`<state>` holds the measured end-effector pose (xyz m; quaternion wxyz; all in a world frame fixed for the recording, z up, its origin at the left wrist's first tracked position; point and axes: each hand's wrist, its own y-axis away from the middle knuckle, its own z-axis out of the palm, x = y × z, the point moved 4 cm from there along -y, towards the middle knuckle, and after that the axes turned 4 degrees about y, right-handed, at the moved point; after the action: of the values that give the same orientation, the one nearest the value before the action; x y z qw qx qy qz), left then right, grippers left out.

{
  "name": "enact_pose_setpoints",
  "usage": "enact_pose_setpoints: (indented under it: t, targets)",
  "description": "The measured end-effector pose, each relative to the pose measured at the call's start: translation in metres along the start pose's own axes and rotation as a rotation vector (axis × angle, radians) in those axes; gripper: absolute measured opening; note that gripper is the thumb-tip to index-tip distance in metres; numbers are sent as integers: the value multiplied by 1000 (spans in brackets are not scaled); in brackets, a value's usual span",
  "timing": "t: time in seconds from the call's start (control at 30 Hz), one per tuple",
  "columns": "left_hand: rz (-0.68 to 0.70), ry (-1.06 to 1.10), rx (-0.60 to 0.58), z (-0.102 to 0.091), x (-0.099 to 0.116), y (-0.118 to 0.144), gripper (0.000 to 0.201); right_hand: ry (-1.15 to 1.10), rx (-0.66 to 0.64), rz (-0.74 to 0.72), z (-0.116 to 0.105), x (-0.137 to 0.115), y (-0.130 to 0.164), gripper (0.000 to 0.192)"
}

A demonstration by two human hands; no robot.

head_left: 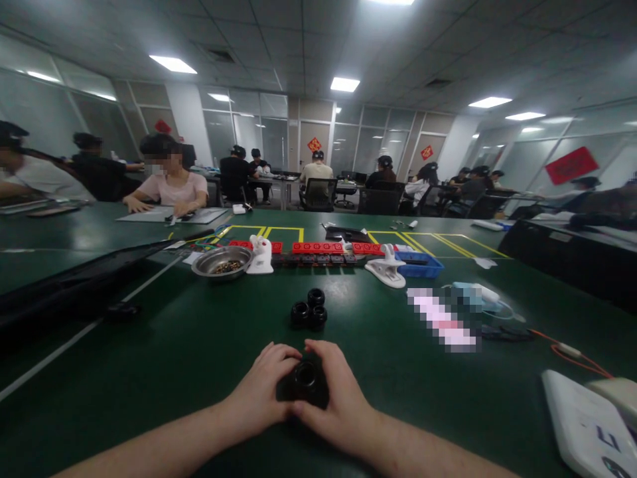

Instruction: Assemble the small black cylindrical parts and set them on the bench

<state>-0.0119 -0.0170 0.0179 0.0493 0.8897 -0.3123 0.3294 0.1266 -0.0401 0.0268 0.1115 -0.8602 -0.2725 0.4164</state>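
My left hand [269, 385] and my right hand [341, 392] curve around a glossy black ring-shaped part [305, 375] with a round hole in its top. The thumbs meet on the near side, and both sets of fingers close in from the sides. Dark shapes beside that part lie in shadow between my palms, and I cannot make out whether they are more of the same. Just beyond my fingertips, three similar black ring-shaped parts [300, 315] stand grouped on the green table [213, 372].
Farther back are a metal bowl [204, 265] of small pieces, red strips [318, 247], white clamps [261, 255] and a blue tray [423, 267]. A long black object [74, 279] lies left. A white device [582, 418] sits at right. Another person [172, 179] works across the table.
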Motion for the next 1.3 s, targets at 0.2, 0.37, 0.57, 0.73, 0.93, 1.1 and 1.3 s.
enact_pose_setpoints:
  t: [0.2,0.37,0.57,0.73,0.93,1.1,1.3]
  targets:
    - [-15,4,-8,1,0,-1,40,-38,-22,1,0,3,-2,58]
    - [6,-2,2,2,-2,-2,42,-36,-48,-44,-3,-5,0,69]
    - [-13,-23,14,3,-2,-1,36,38,-4,95,1,4,-2,61]
    - [6,-10,24,0,2,0,40,-13,-67,-62,-1,-5,1,67]
    - [-6,-8,26,0,4,0,37,77,11,97,-1,0,2,73]
    - [-8,1,32,-1,8,1,34,71,7,83,0,0,1,54]
    - [-20,0,3,1,1,0,38,11,-36,-21,-3,-6,3,68]
